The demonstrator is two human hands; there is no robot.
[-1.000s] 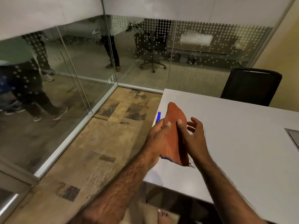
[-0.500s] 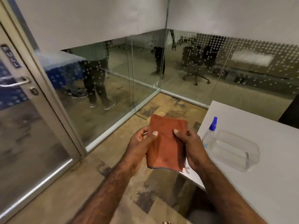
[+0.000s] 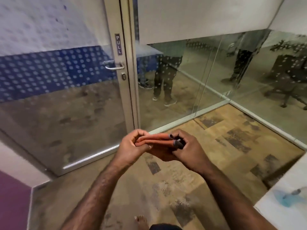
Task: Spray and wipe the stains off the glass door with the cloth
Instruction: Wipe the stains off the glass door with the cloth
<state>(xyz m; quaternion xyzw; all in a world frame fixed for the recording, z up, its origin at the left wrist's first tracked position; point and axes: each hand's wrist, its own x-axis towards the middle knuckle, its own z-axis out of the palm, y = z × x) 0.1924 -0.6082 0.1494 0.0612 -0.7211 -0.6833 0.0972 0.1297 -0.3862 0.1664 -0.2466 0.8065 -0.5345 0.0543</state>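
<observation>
The glass door [image 3: 69, 105] fills the left half of the view, with a metal frame, a lever handle [image 3: 114, 65] and a "PULL" plate [image 3: 118, 44]. A few small dark specks dot its frosted upper part. I hold a folded orange cloth [image 3: 157, 141] edge-on, low in front of the door. My left hand [image 3: 132, 146] pinches its left end and my right hand [image 3: 184, 150] grips its right end. A clear spray bottle [image 3: 289, 196] with blue liquid lies blurred on the white table at the lower right.
Glass partition walls [image 3: 207, 77] run to the right of the door, with people standing beyond them. The white table's corner [image 3: 282, 213] sits at the lower right. A purple wall [image 3: 13, 201] stands at the lower left. Patterned carpet covers the floor; my bare foot [image 3: 141, 221] shows below.
My view has swung left from the table to the door. The cloth, held upright and flat before, is now folded and held level between both hands. The spray bottle slid to the frame's lower right.
</observation>
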